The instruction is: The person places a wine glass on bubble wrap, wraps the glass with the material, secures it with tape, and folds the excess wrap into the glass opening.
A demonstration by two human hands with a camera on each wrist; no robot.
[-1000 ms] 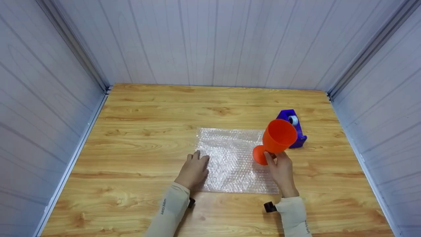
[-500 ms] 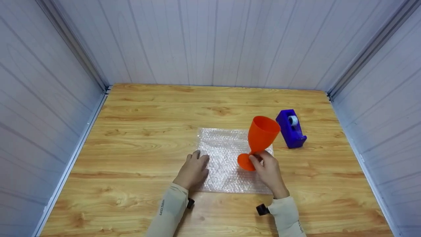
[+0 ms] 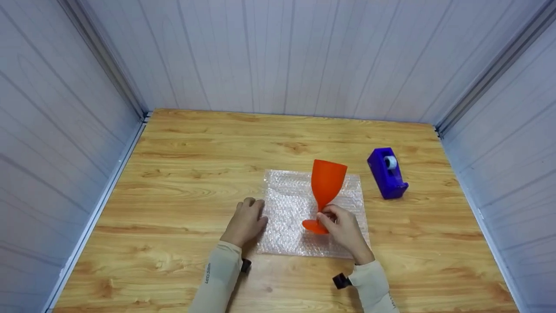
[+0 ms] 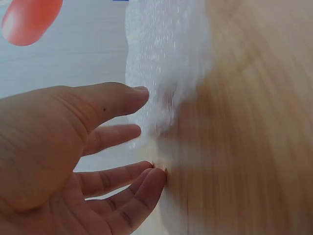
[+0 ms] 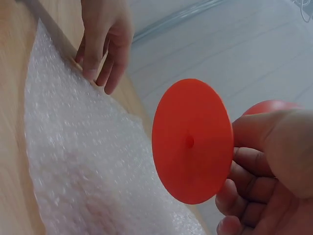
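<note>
An orange goblet (image 3: 328,182) is held by its stem in my right hand (image 3: 345,230), tilted a little, bowl up, above the bubble wrap. Its round foot (image 5: 193,142) faces the right wrist camera, clear of the sheet. Flat on the table lies the clear bubble wrap (image 3: 284,217). At the sheet's left edge my left hand (image 3: 245,221) rests with loosely bent fingers, holding nothing. In the left wrist view, the thumb and fingers (image 4: 115,139) are spread apart beside the bubble wrap (image 4: 161,49).
A blue tape dispenser (image 3: 386,174) with a white roll stands right of the bubble wrap. The wooden table (image 3: 195,152) is bounded by pale walls at the back (image 3: 269,56) and both sides.
My right hand has carried the goblet leftward over the bubble wrap and turned it more upright. My left hand has shifted slightly left, toward the sheet's edge.
</note>
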